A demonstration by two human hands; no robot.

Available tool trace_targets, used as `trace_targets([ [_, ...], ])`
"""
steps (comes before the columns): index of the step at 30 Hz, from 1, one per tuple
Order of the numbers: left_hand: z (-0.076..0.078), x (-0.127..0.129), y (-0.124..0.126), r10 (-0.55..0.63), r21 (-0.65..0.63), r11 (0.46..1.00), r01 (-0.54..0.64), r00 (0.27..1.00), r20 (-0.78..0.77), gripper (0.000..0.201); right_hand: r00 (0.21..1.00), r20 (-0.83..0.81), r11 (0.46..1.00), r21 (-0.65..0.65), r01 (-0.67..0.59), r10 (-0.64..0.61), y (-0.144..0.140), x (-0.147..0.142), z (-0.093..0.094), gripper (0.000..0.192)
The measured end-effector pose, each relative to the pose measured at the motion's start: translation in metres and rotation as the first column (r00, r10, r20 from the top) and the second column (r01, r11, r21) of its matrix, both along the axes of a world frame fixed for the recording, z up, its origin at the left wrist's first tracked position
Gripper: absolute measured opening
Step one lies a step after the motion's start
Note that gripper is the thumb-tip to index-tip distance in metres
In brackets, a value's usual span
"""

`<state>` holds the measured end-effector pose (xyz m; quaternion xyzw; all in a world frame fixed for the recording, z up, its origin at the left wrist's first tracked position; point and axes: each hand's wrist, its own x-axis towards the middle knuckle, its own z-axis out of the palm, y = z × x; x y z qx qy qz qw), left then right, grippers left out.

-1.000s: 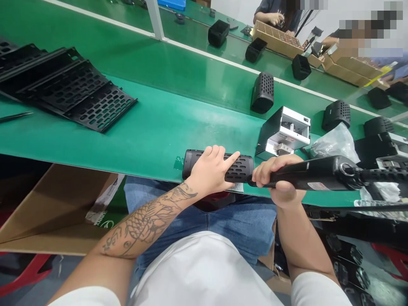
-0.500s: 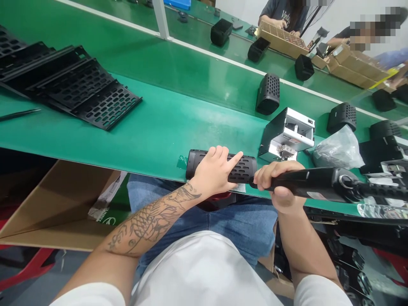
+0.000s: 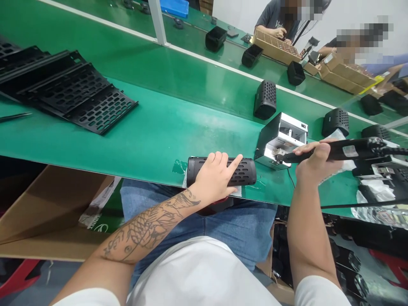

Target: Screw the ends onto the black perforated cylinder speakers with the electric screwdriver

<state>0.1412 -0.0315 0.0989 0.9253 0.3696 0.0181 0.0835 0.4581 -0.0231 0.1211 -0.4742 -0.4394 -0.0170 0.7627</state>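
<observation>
My left hand lies over a black perforated housing on its side at the bench edge, gripping it with the thumb low and the index finger stretched along the slots. In my right hand is a black electric screwdriver, fingers wrapped round its body. The tool's tip reaches the front of a screw feeder, a silver and black box; whether it touches a screw cannot be made out. A cable runs from the tool's back end to the right.
Stacked black perforated panels lie on the left of the green bench, beside tweezers. Another black housing stands behind the feeder. A cardboard box sits below left. Co-workers work across the line.
My right hand has carried the screwdriver from the housing's right end up and right to the screw feeder. My left hand stays on the housing.
</observation>
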Motion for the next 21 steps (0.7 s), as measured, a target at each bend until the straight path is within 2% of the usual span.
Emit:
trace_targets([
  [3,0.002,-0.024,0.010,-0.068,0.024,0.997,0.068,0.998,0.006,0.115,0.998,-0.009,0.997,-0.048,-0.058,0.058,-0.007,-0.003,-0.002,0.020],
  [6,0.002,-0.045,0.018,-0.033,0.022,0.999,0.034,0.999,-0.030,0.119,0.995,-0.057,0.993,-0.089,-0.082,0.077,-0.024,-0.016,0.011,0.018],
  [8,0.003,-0.051,0.020,-0.009,-0.029,1.000,0.007,0.998,-0.061,0.119,0.983,-0.080,0.982,-0.079,-0.171,0.164,-0.039,-0.032,0.023,0.023],
  [9,0.003,-0.051,0.020,-0.006,-0.055,0.998,0.002,0.998,-0.068,0.118,0.964,-0.079,0.964,-0.060,-0.258,0.254,-0.048,-0.044,0.028,0.027],
  [10,0.003,-0.051,0.019,-0.003,-0.074,0.997,-0.002,0.998,-0.070,0.117,0.929,-0.069,0.930,-0.039,-0.366,0.363,-0.055,-0.057,0.033,0.030],
  [12,0.004,-0.049,0.018,0.005,-0.087,0.996,-0.010,0.998,-0.062,0.115,0.811,-0.046,0.811,-0.019,-0.585,0.584,-0.068,-0.088,0.038,0.035],
  [15,0.004,-0.047,0.017,0.015,-0.089,0.996,-0.019,0.999,-0.036,0.113,0.653,-0.027,0.653,-0.003,-0.757,0.757,-0.071,-0.133,0.037,0.037],
  [16,0.004,-0.047,0.017,0.017,-0.087,0.996,-0.019,1.000,-0.022,0.113,0.623,-0.014,0.623,-0.009,-0.782,0.782,-0.069,-0.145,0.035,0.036],
  [18,0.004,-0.048,0.016,0.015,-0.083,0.996,-0.015,1.000,0.000,0.112,0.608,-0.004,0.608,-0.029,-0.794,0.794,-0.061,-0.160,0.030,0.033],
  [21,0.003,-0.049,0.015,0.011,-0.074,0.997,-0.010,1.000,0.020,0.110,0.657,-0.052,0.655,-0.046,-0.754,0.752,-0.052,-0.168,0.024,0.035],
])
